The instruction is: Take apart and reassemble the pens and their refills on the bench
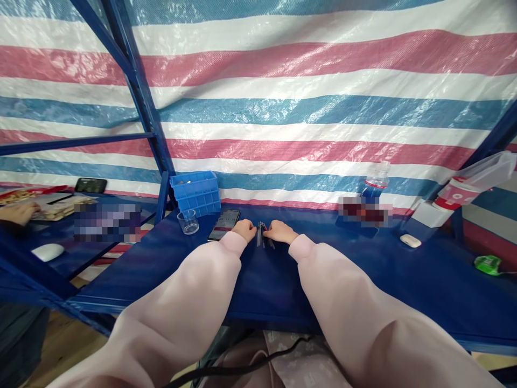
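A small bundle of thin, dark pen-like sticks [260, 237] stands over the blue table, its exact kind too small to make out. My left hand [244, 230] closes on the bundle from the left, fingers bent. From the other side my right hand [280, 231] has its fingertips pressed together against the same sticks, a few of which slant to the right. Just left of my left hand lies a phone [224, 224] with its screen lit. Next to the phone are a clear plastic cup [188, 222] and a blue plastic bin [197, 193].
On the right are a bottle [375, 186], a white earbud case [410, 240], a red-and-white paper cup [456, 193] and a green wrapper [487, 264]. Blue frame posts [155, 126] divide off the left table, where another person's hand [19, 213] rests near a white mouse [48, 252].
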### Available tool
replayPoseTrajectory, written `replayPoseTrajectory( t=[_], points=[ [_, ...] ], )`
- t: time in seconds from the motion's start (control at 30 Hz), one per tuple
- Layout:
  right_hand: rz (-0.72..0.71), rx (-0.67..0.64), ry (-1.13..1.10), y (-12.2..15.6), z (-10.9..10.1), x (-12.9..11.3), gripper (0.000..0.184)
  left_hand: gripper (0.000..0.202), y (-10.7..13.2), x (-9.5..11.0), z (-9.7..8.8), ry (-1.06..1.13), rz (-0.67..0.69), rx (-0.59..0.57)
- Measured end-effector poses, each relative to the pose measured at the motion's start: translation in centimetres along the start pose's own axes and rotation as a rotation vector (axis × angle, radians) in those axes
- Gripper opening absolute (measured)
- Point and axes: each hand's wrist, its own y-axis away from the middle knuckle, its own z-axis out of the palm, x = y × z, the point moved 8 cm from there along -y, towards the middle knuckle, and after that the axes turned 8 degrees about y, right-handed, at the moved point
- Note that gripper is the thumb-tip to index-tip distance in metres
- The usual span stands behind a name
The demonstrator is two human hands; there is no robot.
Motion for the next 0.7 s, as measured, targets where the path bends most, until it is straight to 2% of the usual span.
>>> replayPoseTrajectory(
  t=[0.2,0.33,0.5,0.6,0.7],
  points=[
    [-0.002,-0.009,-0.012,-0.1,0.1,0.7,0.018,0.023,0.2,0.4,-0.1,-0.013,0.017,-0.011],
    [-0.046,0.050,-0.142,-0.3,-0.2,1.0,0.020,0.026,0.5,0.9,-0.9,0.071,0.036,0.040],
    [-0.169,0.087,-0.439,0.2,-0.7,0.4,0.018,0.034,0.5,0.7,-2.1,0.427,0.038,0.132],
    [-0.271,0.078,-0.553,0.6,-0.9,-0.4,0.019,0.035,0.2,0.3,-1.8,0.694,-0.007,0.104],
    [-0.336,0.103,-0.583,0.9,-1.4,-0.8,0.022,0.033,0.2,0.2,-1.4,0.856,-0.045,0.054]
  ],
)
